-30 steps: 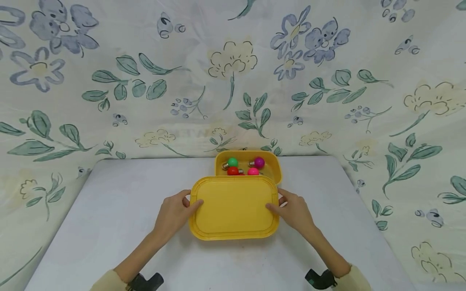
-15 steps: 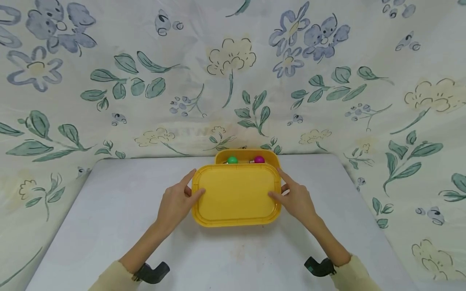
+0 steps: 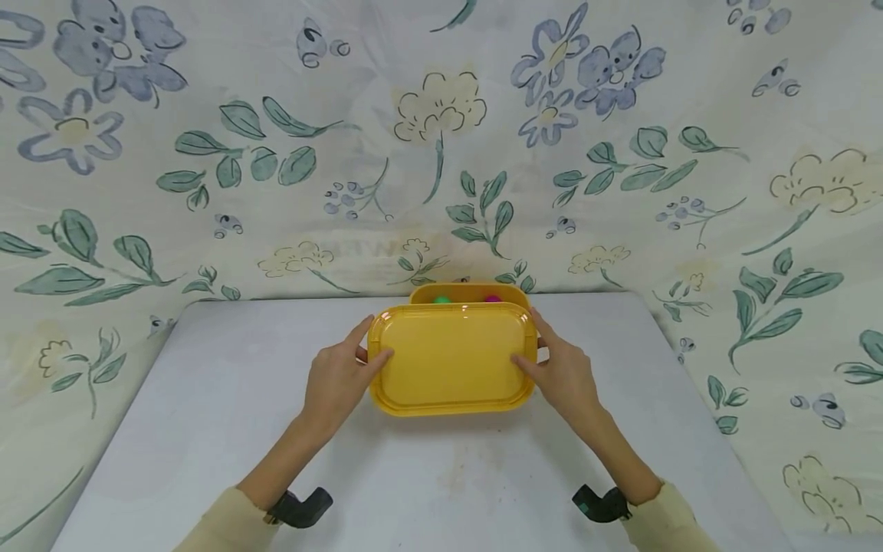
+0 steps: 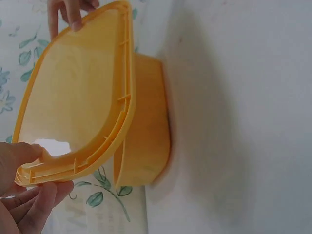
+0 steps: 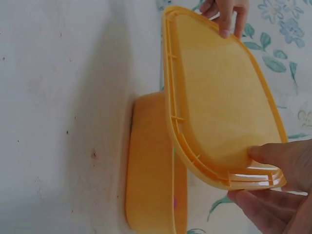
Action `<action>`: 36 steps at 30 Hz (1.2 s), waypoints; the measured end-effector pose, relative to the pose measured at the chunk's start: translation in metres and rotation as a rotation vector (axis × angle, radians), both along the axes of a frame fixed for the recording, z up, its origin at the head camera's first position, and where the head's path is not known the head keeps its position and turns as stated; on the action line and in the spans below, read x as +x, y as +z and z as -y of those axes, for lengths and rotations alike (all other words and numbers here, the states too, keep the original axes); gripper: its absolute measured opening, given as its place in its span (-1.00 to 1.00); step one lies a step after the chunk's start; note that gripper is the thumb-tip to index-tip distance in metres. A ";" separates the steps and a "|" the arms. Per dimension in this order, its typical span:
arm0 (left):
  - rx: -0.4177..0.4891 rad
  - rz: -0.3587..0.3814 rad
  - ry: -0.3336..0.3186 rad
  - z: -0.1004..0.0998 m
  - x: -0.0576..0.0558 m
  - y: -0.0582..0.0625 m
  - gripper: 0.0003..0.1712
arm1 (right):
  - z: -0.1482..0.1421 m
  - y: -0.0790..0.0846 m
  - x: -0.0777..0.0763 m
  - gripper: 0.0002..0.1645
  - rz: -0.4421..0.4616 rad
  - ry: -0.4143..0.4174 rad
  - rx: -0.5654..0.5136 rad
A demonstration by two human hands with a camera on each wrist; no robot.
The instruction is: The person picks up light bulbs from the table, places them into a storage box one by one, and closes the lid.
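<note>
A yellow rectangular lid (image 3: 451,360) with rounded corners is held tilted over a yellow plastic box (image 5: 148,170). My left hand (image 3: 339,379) pinches the lid's left end, thumb on its upper face and fingers beneath. At the opposite end my right hand (image 3: 566,376) grips it the same way. The left wrist view shows a gap between the lid's near edge and the box wall (image 4: 148,117). Most of the box's inside is hidden by the lid; just the tops of a green ball (image 3: 441,300) and a purple ball (image 3: 493,299) peek out at the back.
The box stands on a white table (image 3: 241,383), close to its back edge. Behind it hangs a flower-printed cloth (image 3: 359,153). Each wrist wears a black camera mount, such as the left wrist mount (image 3: 303,507).
Both hands have carried the lid away from me, back over the box. The red and pink balls seen earlier are now covered, and less of the green and purple ones shows.
</note>
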State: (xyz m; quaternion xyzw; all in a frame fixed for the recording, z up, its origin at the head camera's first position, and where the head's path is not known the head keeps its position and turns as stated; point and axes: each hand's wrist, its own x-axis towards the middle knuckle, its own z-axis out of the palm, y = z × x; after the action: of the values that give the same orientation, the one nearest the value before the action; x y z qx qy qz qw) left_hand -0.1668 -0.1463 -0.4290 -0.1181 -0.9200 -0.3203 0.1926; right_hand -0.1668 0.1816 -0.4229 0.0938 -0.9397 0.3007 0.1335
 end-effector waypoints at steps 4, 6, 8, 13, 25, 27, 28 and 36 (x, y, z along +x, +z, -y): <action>-0.019 -0.016 0.009 -0.003 0.000 -0.001 -0.31 | 0.001 0.001 0.002 -0.11 -0.060 -0.025 0.057; -0.023 -0.020 0.011 -0.004 -0.001 -0.001 -0.34 | 0.001 0.002 0.004 -0.13 -0.086 -0.045 0.090; -0.026 -0.029 0.008 -0.005 -0.002 -0.001 -0.39 | 0.002 0.003 0.004 -0.14 -0.105 -0.059 0.109; -0.018 -0.052 -0.002 -0.008 -0.005 0.001 -0.43 | 0.005 0.002 0.005 -0.15 -0.094 -0.063 0.071; 0.038 -0.035 0.024 -0.013 -0.003 0.000 -0.30 | 0.008 0.003 0.006 -0.21 0.053 -0.062 -0.119; 0.060 -0.034 0.026 -0.013 -0.003 0.000 -0.30 | 0.007 0.004 0.007 -0.25 0.051 -0.054 -0.149; 0.073 -0.034 0.026 -0.013 -0.003 0.000 -0.30 | 0.007 0.005 0.006 -0.28 0.050 -0.053 -0.165; 0.163 -0.025 0.019 -0.015 0.000 -0.001 -0.30 | 0.002 0.007 0.005 -0.34 0.063 -0.090 -0.255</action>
State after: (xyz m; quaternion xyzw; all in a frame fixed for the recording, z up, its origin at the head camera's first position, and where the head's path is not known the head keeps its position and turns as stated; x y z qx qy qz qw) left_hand -0.1672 -0.1314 -0.4303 -0.0972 -0.8896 -0.3906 0.2161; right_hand -0.1619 0.1796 -0.4160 0.0246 -0.9008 0.4141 0.1282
